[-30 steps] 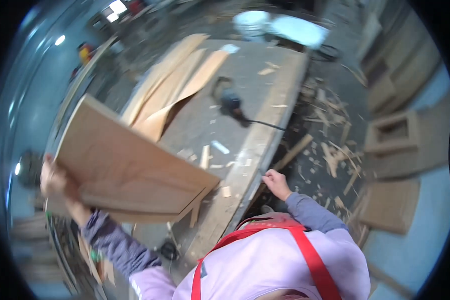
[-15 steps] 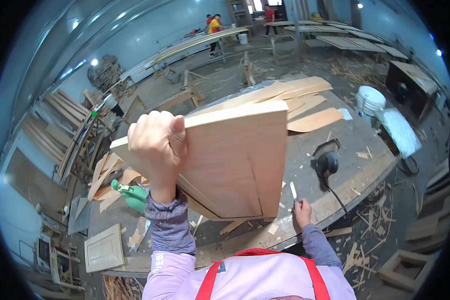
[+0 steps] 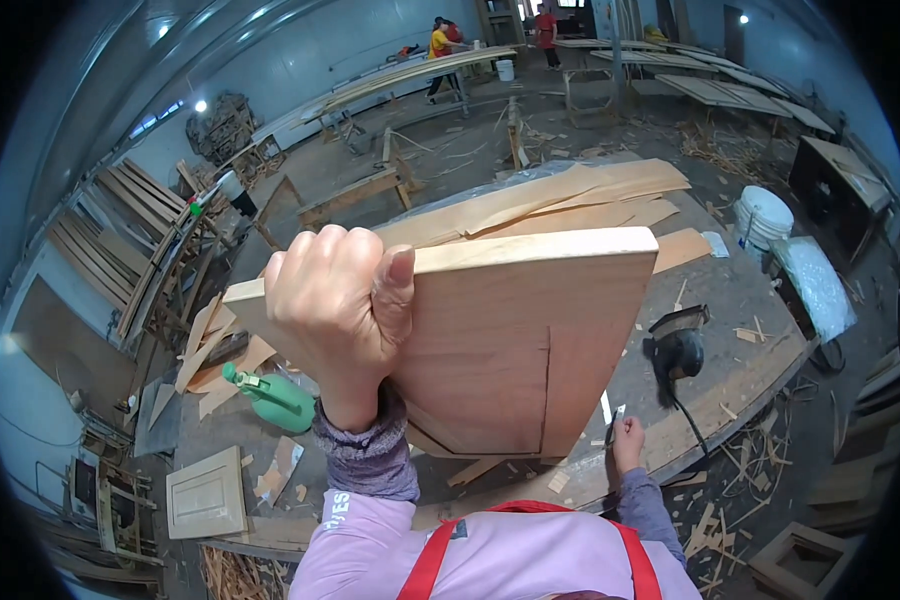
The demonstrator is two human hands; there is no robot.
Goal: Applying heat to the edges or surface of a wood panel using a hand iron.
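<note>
My left hand [image 3: 338, 300] raised, fist clamped over wooden panel [image 3: 510, 350] top edge. My right hand [image 3: 625, 437] below panel, on counter [image 3: 730, 300], pinching small blade [image 3: 613, 421].

A tan wooden panel [image 3: 510, 340], a green spray bottle [image 3: 275, 397], a white bucket [image 3: 762, 216].

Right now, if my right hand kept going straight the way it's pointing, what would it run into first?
The right hand, low at the workbench edge, points up and away across the top. Most likely it first meets the wooden panel the left hand holds up, though depth is unclear; the black power tool lies just right.
</note>
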